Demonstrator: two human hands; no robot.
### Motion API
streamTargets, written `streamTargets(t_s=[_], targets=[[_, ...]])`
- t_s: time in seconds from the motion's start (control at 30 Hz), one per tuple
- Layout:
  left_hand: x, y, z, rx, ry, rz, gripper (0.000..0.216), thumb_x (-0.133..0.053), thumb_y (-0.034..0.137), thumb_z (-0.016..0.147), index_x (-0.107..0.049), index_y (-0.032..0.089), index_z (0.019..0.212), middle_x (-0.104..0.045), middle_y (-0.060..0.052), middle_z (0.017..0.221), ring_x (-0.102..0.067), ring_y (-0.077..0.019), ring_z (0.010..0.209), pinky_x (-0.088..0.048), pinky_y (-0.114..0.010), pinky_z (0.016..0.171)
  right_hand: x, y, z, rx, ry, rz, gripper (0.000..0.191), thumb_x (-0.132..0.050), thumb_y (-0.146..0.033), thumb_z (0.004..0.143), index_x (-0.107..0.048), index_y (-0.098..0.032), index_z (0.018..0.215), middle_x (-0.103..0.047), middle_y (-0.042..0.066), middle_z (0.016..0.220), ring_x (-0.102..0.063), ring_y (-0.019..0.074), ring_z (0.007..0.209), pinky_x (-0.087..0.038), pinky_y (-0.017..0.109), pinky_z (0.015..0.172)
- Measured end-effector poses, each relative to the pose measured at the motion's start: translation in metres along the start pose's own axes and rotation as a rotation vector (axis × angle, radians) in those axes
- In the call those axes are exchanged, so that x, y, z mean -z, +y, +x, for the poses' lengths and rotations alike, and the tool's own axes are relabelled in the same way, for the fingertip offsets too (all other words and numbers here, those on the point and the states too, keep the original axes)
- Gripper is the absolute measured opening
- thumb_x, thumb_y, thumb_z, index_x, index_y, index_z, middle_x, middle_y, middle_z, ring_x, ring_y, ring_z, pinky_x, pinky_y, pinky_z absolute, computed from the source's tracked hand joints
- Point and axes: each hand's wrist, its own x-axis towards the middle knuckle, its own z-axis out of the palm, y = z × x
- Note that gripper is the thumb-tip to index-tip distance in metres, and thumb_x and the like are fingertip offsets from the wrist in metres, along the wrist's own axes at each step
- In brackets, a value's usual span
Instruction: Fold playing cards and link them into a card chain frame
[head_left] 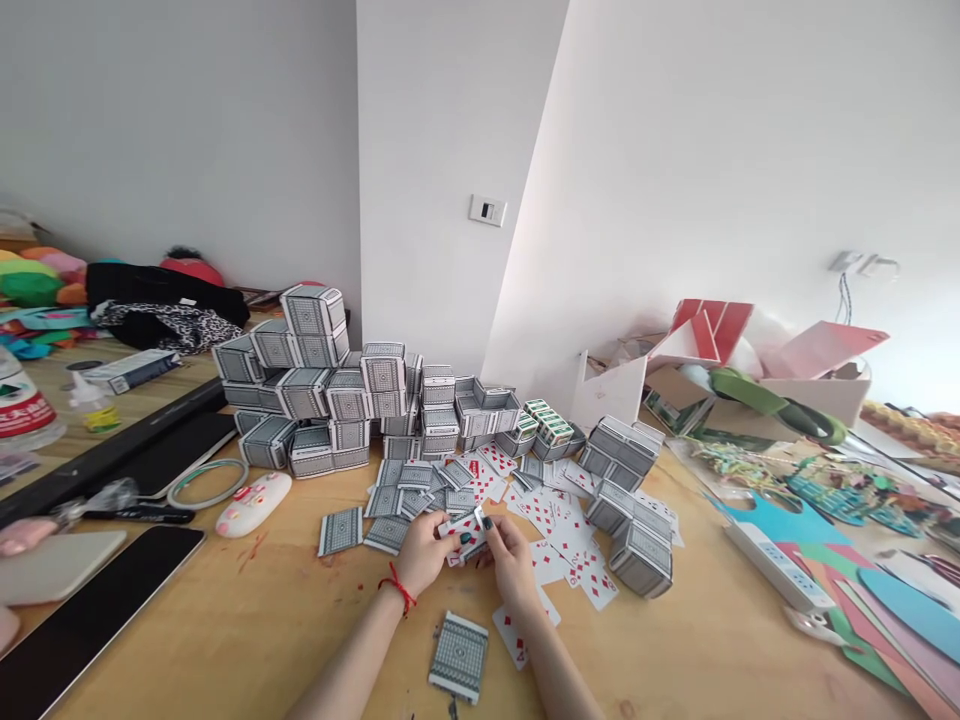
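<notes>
Between my two hands is a playing card [466,532], face up with red pips, its right end bent upward. My left hand [424,552] pinches its left side, thumb on top. At the bent right end, the fingers of my right hand [512,562] close on the card. Loose face-up cards [559,525] with red diamonds spread beyond and under my right hand. Several folded cards, backs up [386,500], lie beyond my left hand. One folded card [459,657] rests on the table between my forearms.
Blocks folded from cards [330,395] are stacked at the back, with another group [626,500] on the right. Green card boxes [547,425] stand between them. A mouse [253,504], a tablet [97,620] and a keyboard lie left; a power strip [778,565] and coloured paper lie right.
</notes>
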Motion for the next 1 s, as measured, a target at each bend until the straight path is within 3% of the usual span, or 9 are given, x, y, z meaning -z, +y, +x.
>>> streamTargets(t_s=[0.17,0.27,0.37,0.5,0.67,0.83,1.0], targets=[[0.000,-0.002,-0.001,-0.065,-0.019,0.236,0.011,-0.060,0.025,0.058,-0.056,0.015,0.055,-0.054,0.003,0.049,-0.051,-0.0128,0.050,-0.037,-0.021,0.047,0.010,0.003,0.006,0.030,0.015,-0.074,0.030,-0.056,-0.044,0.071,-0.063,-0.018,0.086,-0.058,0.000,0.065,-0.049,0.0129,0.055,-0.038,0.023,0.049],[-0.001,-0.004,-0.001,-0.043,-0.047,0.076,0.017,-0.058,0.027,0.061,-0.060,0.016,0.073,-0.060,0.000,0.056,-0.055,-0.0149,0.054,-0.041,-0.022,0.050,0.014,0.005,0.009,-0.012,0.012,-0.045,0.031,-0.059,-0.044,0.068,-0.063,-0.017,0.082,-0.057,0.000,0.060,-0.045,0.0106,0.048,-0.034,0.022,0.044],[0.000,-0.005,0.002,-0.032,0.072,-0.082,0.032,-0.058,0.027,0.062,-0.057,0.015,0.092,-0.061,0.001,0.058,-0.056,-0.0141,0.053,-0.041,-0.022,0.050,0.012,0.005,0.009,-0.063,0.012,0.002,0.032,-0.061,-0.046,0.065,-0.060,-0.015,0.074,-0.051,-0.003,0.049,-0.038,0.0073,0.038,-0.028,0.020,0.038],[0.004,-0.003,0.004,-0.021,0.170,-0.223,0.034,-0.060,0.033,0.063,-0.058,0.012,0.090,-0.060,0.000,0.058,-0.055,-0.0129,0.051,-0.042,-0.023,0.050,0.007,0.002,0.005,-0.158,-0.074,0.078,0.032,-0.064,-0.045,0.062,-0.057,-0.015,0.071,-0.053,-0.003,0.045,-0.041,0.0075,0.036,-0.030,0.020,0.038],[0.005,0.005,-0.001,0.042,-0.026,-0.431,0.036,-0.054,0.044,0.068,-0.060,0.013,0.086,-0.066,-0.006,0.073,-0.061,-0.0178,0.064,-0.048,-0.029,0.058,0.005,0.004,0.004,-0.172,-0.002,0.175,0.032,-0.065,-0.044,0.061,-0.055,-0.016,0.070,-0.056,-0.001,0.049,-0.046,0.0094,0.039,-0.035,0.021,0.041],[0.005,0.005,-0.002,0.063,-0.016,-0.286,0.028,-0.058,0.030,0.064,-0.062,0.014,0.086,-0.067,-0.004,0.073,-0.061,-0.0183,0.064,-0.049,-0.031,0.061,0.005,0.007,0.005,-0.161,0.042,0.176,0.029,-0.064,-0.042,0.061,-0.051,-0.017,0.069,-0.055,-0.003,0.047,-0.045,0.0092,0.037,-0.032,0.021,0.039],[0.007,0.006,-0.002,-0.053,-0.065,-0.082,0.021,-0.051,0.025,0.067,-0.065,0.013,0.077,-0.066,-0.003,0.069,-0.059,-0.0175,0.067,-0.046,-0.028,0.063,0.007,0.001,0.002,-0.166,0.002,0.081,0.023,-0.059,-0.038,0.066,-0.047,-0.020,0.062,-0.042,-0.008,0.039,-0.034,0.0065,0.031,-0.023,0.018,0.033]])
